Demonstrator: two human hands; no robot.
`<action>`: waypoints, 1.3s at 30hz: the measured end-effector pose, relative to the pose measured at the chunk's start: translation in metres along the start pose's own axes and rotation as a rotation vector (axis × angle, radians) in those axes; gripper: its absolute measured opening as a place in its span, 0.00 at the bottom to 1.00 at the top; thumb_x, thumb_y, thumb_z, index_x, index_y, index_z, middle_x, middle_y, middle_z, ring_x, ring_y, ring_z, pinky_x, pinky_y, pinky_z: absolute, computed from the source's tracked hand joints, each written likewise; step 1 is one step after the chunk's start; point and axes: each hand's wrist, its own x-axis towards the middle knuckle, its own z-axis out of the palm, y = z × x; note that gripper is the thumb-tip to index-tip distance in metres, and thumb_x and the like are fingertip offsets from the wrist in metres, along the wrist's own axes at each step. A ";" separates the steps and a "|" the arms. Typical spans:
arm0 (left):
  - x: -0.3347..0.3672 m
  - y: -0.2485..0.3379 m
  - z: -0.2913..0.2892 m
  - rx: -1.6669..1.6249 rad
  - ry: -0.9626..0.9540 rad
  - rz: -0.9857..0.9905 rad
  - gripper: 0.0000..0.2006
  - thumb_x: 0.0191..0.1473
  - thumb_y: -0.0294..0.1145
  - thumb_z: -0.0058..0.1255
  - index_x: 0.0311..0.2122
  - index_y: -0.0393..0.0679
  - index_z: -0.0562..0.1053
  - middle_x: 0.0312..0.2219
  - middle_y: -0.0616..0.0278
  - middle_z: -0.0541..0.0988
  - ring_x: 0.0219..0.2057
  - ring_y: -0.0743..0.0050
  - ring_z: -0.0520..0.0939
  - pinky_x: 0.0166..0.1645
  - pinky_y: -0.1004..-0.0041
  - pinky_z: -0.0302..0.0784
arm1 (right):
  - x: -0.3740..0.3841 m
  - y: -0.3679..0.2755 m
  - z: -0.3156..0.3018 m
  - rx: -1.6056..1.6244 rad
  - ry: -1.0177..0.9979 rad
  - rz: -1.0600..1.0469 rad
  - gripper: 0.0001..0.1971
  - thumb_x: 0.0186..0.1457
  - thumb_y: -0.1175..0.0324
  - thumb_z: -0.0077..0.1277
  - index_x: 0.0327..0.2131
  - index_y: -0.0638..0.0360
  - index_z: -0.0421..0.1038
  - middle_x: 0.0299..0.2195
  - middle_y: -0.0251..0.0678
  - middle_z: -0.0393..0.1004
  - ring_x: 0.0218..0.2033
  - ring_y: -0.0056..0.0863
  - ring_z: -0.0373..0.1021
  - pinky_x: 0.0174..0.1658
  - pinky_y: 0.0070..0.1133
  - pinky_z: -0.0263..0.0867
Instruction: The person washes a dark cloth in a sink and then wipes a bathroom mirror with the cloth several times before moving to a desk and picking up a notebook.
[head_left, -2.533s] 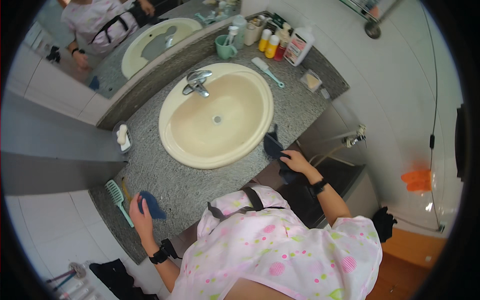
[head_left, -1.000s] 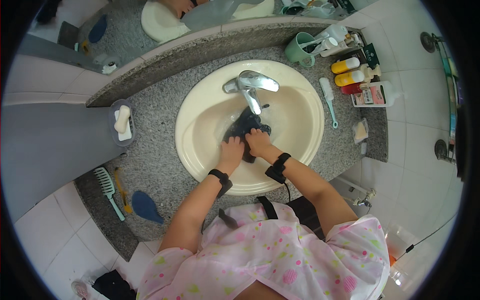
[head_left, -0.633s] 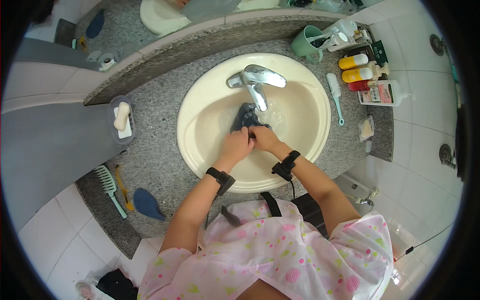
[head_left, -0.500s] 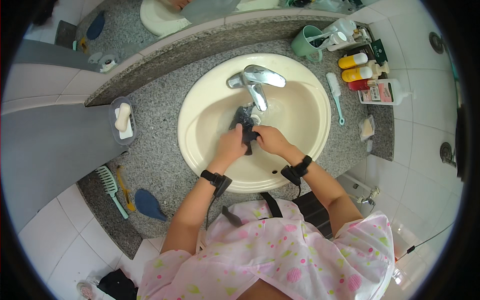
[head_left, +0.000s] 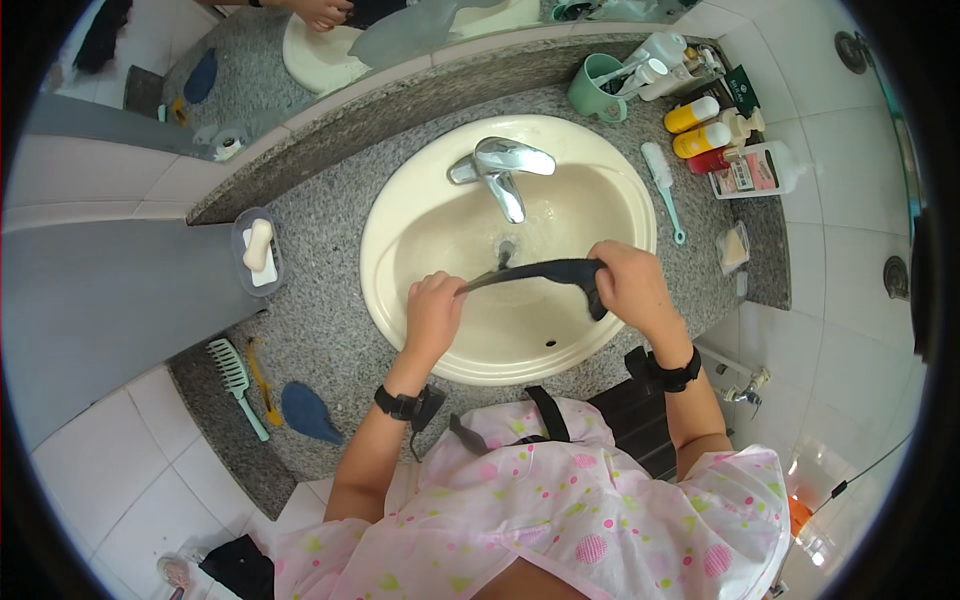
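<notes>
A long, dark sock-like cloth [head_left: 545, 271] is stretched across the cream oval sink [head_left: 385, 335], above the basin. My left hand [head_left: 434, 312] pinches its thin end on the left. On the right, my right hand [head_left: 632, 285] is closed around the wider end, and a short flap hangs below the fingers. The chrome faucet [head_left: 505, 175] points down into the basin just beyond the cloth. Whether water is running from it is hard to make out.
A soap dish [head_left: 276, 270] sits left on the granite counter. A green comb [head_left: 237, 388] and blue brush [head_left: 311, 412] lie front left. Right of the sink are a green cup [head_left: 592, 97], a white-headed brush [head_left: 663, 180] and several bottles [head_left: 700, 140].
My hands have lifted the bunched cloth from the basin and moved apart, left hand leftward and nearer, right hand rightward. The cloth is now drawn out between them.
</notes>
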 end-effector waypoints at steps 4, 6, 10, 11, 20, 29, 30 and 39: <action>0.009 0.027 -0.004 0.122 0.100 0.064 0.05 0.47 0.24 0.53 0.32 0.39 0.73 0.29 0.56 0.73 0.34 0.54 0.74 0.41 0.60 0.66 | 0.006 0.025 0.021 -0.097 -0.065 0.032 0.05 0.46 0.76 0.48 0.29 0.59 0.70 0.27 0.44 0.73 0.30 0.45 0.71 0.33 0.35 0.67; 0.016 0.022 0.019 0.216 0.013 0.100 0.04 0.48 0.25 0.50 0.32 0.40 0.73 0.30 0.56 0.72 0.37 0.55 0.74 0.42 0.61 0.66 | 0.009 0.046 0.066 -0.165 -0.171 0.057 0.05 0.46 0.75 0.49 0.30 0.59 0.71 0.28 0.44 0.74 0.31 0.43 0.72 0.33 0.34 0.68; 0.023 -0.012 0.072 0.440 -0.246 0.179 0.04 0.48 0.25 0.47 0.30 0.42 0.73 0.33 0.58 0.72 0.40 0.58 0.74 0.44 0.62 0.66 | 0.030 0.052 0.157 -0.355 -0.642 -0.063 0.11 0.48 0.69 0.50 0.37 0.57 0.73 0.33 0.40 0.75 0.36 0.38 0.74 0.37 0.31 0.70; 0.021 -0.026 0.086 0.466 -0.336 0.183 0.05 0.47 0.25 0.47 0.31 0.42 0.74 0.34 0.58 0.72 0.40 0.58 0.73 0.44 0.62 0.66 | 0.039 0.048 0.174 -0.357 -0.800 -0.049 0.14 0.48 0.67 0.50 0.41 0.55 0.73 0.37 0.40 0.75 0.40 0.38 0.73 0.41 0.31 0.70; 0.023 -0.056 0.119 0.608 -0.424 -0.009 0.07 0.48 0.29 0.48 0.30 0.45 0.77 0.40 0.59 0.72 0.46 0.62 0.71 0.43 0.56 0.67 | 0.039 0.072 0.239 -0.699 -0.732 -0.001 0.22 0.53 0.61 0.49 0.52 0.53 0.66 0.51 0.38 0.64 0.52 0.36 0.60 0.56 0.53 0.47; 0.021 -0.053 0.112 0.629 -0.463 -0.058 0.07 0.47 0.28 0.49 0.32 0.45 0.77 0.41 0.59 0.71 0.48 0.61 0.69 0.46 0.54 0.65 | 0.059 0.067 0.205 -0.612 -0.606 0.213 0.31 0.46 0.58 0.58 0.54 0.53 0.62 0.53 0.38 0.62 0.56 0.36 0.57 0.55 0.44 0.52; 0.021 -0.049 0.110 0.643 -0.489 -0.059 0.07 0.47 0.28 0.48 0.32 0.45 0.77 0.41 0.59 0.71 0.48 0.61 0.69 0.46 0.54 0.65 | 0.058 0.074 0.209 -0.636 -0.466 0.154 0.34 0.41 0.58 0.62 0.53 0.53 0.61 0.51 0.37 0.63 0.55 0.36 0.57 0.55 0.43 0.54; 0.020 -0.027 0.103 0.490 -0.383 -0.128 0.34 0.41 0.34 0.61 0.55 0.42 0.62 0.45 0.53 0.69 0.50 0.54 0.69 0.50 0.54 0.65 | 0.058 0.080 0.220 -0.242 -0.580 0.073 0.20 0.38 0.70 0.60 0.40 0.53 0.72 0.42 0.38 0.72 0.45 0.40 0.67 0.45 0.35 0.68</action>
